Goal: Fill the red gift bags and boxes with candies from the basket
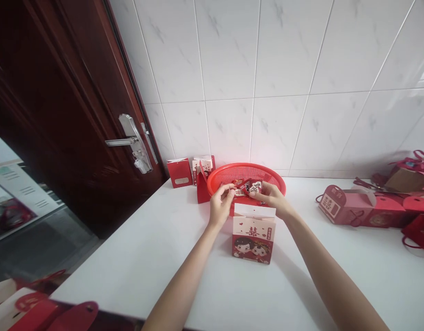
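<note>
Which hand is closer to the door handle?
Left. The left hand is at the red basket, on the side nearer the door handle; the right hand, holding a wrapped packet, is farther across.

Hands: two, left hand (220, 207) and right hand (272, 199)
Wrapped packets (256, 187): I see at least two
Red basket (246, 172): one
Near printed carton (253, 241): one
Far-left cartons (180, 174): I count at least three
Right-side gift boxes (349, 207): four or more, overlapping on my feed
Door (67, 115): one
</note>
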The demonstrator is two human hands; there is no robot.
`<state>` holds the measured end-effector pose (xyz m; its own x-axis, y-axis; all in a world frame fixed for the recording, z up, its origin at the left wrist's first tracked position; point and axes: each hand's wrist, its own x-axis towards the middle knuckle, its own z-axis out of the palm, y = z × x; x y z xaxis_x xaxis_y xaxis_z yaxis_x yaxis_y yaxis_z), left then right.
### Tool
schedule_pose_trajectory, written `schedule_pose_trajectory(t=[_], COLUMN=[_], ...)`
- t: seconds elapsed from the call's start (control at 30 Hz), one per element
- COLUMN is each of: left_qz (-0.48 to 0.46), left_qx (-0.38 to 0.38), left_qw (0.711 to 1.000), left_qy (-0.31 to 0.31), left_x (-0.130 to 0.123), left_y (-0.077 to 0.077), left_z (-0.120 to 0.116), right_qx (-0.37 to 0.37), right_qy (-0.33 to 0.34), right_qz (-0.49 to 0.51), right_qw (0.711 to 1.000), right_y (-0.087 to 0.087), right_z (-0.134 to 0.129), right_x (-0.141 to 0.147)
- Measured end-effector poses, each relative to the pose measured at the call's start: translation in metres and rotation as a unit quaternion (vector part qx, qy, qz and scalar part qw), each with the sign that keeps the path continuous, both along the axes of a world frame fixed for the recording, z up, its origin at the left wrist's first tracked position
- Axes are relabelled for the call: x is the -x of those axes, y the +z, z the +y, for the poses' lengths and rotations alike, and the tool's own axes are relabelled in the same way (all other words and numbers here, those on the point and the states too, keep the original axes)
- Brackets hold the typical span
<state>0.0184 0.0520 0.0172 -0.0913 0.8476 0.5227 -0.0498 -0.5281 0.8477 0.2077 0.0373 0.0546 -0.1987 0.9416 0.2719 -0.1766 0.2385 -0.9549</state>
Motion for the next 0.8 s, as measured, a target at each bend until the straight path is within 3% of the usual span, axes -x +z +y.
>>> schedule_pose_trajectory(t=[0.1, 0.27, 0.5, 0.7, 0.8], left_qz=[-0.006, -0.02, -0.02, -0.009, 0.014], left_qx=[0.003, 0.016, 0.022, -0.016, -0.075], left_qw=[1.0, 1.0, 0.999, 0.999, 0.997], left_qy=[0.0, -0.009, -0.035, -0.041, -0.019], left_x=[0.001, 0.001, 0.002, 0.004, 0.003], left_y=[-0.003, -0.005, 0.003, 0.016, 0.024], left_z=[-0.002, -0.002, -0.011, -0.023, -0.034], right_qx=[-0.005, -0.016, -0.023, -0.031, -0.067], right_qy=[-0.009, -0.077, -0.137, -0.176, -0.212], right_qz=[0.003, 0.052, 0.11, 0.132, 0.15], right_qw=[1.0, 0.996, 0.984, 0.975, 0.963], right_y=[-0.001, -0.006, -0.014, -0.013, -0.008], right_z=[0.0, 0.002, -0.005, -0.025, -0.041], right_x=[0.003, 0.006, 0.0, -0.012, -0.015])
